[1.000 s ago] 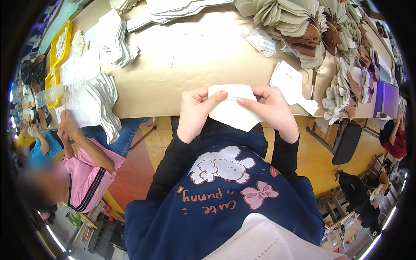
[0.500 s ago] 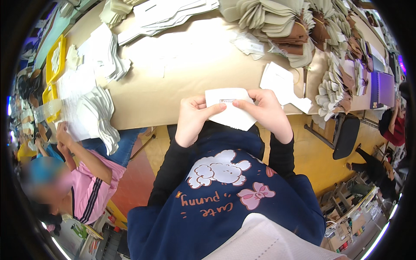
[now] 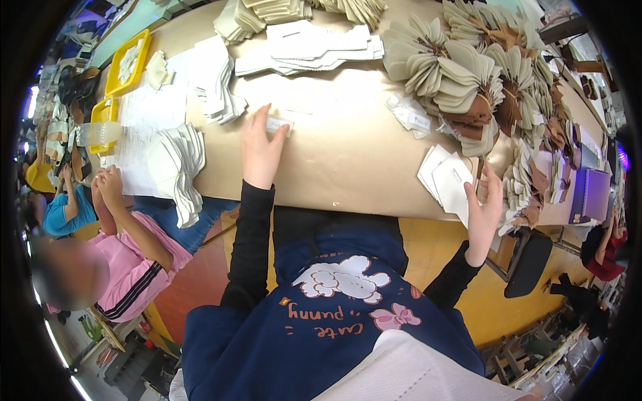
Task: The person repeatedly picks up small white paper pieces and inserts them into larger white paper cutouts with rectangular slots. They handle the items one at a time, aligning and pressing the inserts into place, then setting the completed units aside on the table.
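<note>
A workshop: bundled cut pieces (image 3: 465,67) crowd the table (image 3: 334,170) beyond the hands (image 3: 262,152); a co-worker (image 3: 144,257) sits to their left.

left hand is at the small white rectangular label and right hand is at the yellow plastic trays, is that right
Wrong on the right hand: the head view shows it at the flat white cut-out pieces. The left hand is indeed at the small white rectangular label.

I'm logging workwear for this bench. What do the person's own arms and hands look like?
The left hand and right hand are bare, with no gloves, rings or watch showing. Both sleeves are plain black and long, ending near the wrists, with no visible stripes or print.
</note>
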